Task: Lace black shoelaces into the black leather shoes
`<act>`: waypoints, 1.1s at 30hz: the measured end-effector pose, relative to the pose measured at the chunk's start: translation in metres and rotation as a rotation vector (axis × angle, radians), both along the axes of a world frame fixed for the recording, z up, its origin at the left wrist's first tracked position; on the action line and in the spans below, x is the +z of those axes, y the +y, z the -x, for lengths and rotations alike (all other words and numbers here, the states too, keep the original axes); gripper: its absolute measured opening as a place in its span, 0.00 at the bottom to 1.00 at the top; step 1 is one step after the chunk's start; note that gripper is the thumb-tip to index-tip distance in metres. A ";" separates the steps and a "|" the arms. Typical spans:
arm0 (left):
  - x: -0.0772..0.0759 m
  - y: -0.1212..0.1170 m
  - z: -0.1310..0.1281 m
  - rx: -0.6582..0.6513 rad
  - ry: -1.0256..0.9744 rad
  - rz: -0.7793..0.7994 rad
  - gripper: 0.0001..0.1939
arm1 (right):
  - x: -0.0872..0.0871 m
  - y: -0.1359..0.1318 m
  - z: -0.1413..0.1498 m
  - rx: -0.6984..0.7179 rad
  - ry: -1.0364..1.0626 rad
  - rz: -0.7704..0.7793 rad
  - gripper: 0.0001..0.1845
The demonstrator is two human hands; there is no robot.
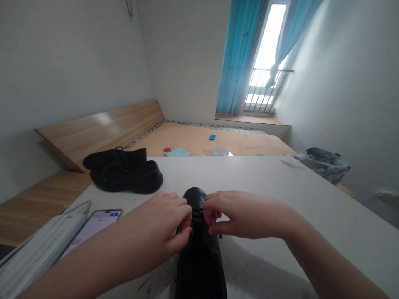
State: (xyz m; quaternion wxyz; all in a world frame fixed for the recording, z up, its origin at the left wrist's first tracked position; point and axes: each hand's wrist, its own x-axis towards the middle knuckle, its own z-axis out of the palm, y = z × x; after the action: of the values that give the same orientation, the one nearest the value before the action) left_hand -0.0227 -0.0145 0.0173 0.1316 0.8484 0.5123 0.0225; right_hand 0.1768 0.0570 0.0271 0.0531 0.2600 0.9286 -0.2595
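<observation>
A black leather lace-up shoe (199, 259) stands on the white table (249, 182) directly in front of me, its toe pointing away. My left hand (162, 220) and my right hand (232, 214) meet over its lacing from either side. Their fingertips pinch at the dark lace (198, 214), which is mostly hidden by my fingers. A second black shoe (124, 176) lies tipped on its side further left on the table, out of reach of my fingers.
A smartphone (93, 228) and a white ribbed object (40, 257) lie at the table's near left. Beyond the table are a bare wooden bed frame (99, 133), small coloured items, and a grey bag (324, 164). Blue curtains hang beside a balcony door (262, 70).
</observation>
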 end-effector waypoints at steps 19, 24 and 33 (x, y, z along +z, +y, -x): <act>-0.004 0.007 0.004 0.226 -0.111 0.215 0.21 | -0.026 -0.008 -0.002 -0.375 0.523 0.925 0.07; 0.003 0.002 0.012 0.199 -0.002 0.244 0.18 | -0.045 0.002 -0.017 -0.324 0.565 1.021 0.09; -0.006 0.013 0.017 0.247 -0.143 0.333 0.20 | -0.049 0.005 -0.031 -0.170 0.467 0.470 0.13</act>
State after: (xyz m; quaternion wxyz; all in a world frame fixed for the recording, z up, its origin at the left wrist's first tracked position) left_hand -0.0398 -0.0013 0.0118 0.3020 0.7421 0.5983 0.0135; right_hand 0.2077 0.0621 -0.0223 -0.1244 0.2507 0.8054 -0.5225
